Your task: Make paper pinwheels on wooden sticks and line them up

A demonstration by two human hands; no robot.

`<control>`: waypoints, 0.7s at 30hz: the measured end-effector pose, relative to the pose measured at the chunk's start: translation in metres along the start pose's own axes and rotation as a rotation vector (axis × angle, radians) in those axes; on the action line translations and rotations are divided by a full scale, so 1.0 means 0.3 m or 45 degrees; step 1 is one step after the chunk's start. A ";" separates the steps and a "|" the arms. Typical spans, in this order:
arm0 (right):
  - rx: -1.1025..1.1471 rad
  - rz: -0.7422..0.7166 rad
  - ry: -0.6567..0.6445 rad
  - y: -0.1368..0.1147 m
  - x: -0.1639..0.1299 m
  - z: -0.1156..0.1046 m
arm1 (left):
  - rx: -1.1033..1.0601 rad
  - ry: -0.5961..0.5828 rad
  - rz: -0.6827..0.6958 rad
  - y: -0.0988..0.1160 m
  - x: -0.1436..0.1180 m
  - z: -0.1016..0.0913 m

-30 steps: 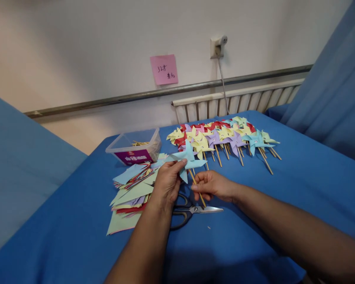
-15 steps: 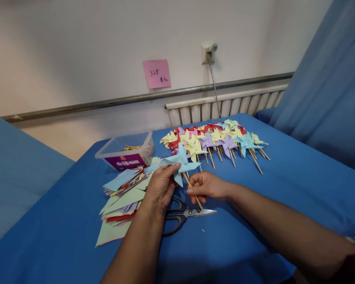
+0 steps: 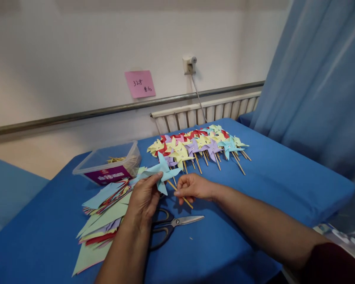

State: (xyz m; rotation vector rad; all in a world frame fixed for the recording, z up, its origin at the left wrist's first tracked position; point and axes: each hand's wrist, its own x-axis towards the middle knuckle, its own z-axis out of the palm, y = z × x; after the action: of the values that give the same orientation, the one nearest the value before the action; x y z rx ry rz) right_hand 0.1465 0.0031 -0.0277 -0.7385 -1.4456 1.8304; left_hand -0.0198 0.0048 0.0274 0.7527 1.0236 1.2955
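Note:
A light blue paper pinwheel (image 3: 165, 171) on a thin wooden stick (image 3: 183, 199) is held between my two hands above the table. My left hand (image 3: 146, 194) pinches the paper head at its centre, the thumb lying on top. Lower down, my right hand (image 3: 192, 188) closes its thumb and fingers round the stick. Beneath them lie dark-handled scissors (image 3: 177, 222), blades pointing right. Left of my left hand are stacks of coloured paper sheets (image 3: 103, 215), partly hidden by my forearm.
Many finished pinwheels (image 3: 199, 145) in yellow, red, purple and blue lie in a group at the back. A clear plastic tub (image 3: 106, 159) with wooden sticks stands at the back left. The table has a blue cover (image 3: 278, 177). A blue curtain (image 3: 319, 86) hangs at right.
My view has turned to the right, so everything appears shifted left. Both hands keep the same hold on the blue pinwheel and its stick.

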 end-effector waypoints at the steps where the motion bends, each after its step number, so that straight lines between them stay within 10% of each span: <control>1: -0.023 0.004 0.018 -0.001 0.002 0.001 | 0.000 0.013 0.009 -0.001 0.001 0.000; 21: -0.412 -0.182 0.886 0.015 -0.208 -0.077 | 0.057 -0.233 -0.117 -0.042 -0.070 0.073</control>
State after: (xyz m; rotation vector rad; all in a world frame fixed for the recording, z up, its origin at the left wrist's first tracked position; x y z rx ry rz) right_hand 0.2016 -0.0337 -0.0359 -1.2443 -1.2750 1.0674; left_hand 0.0060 -0.0157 0.0285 0.8327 0.9305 1.1067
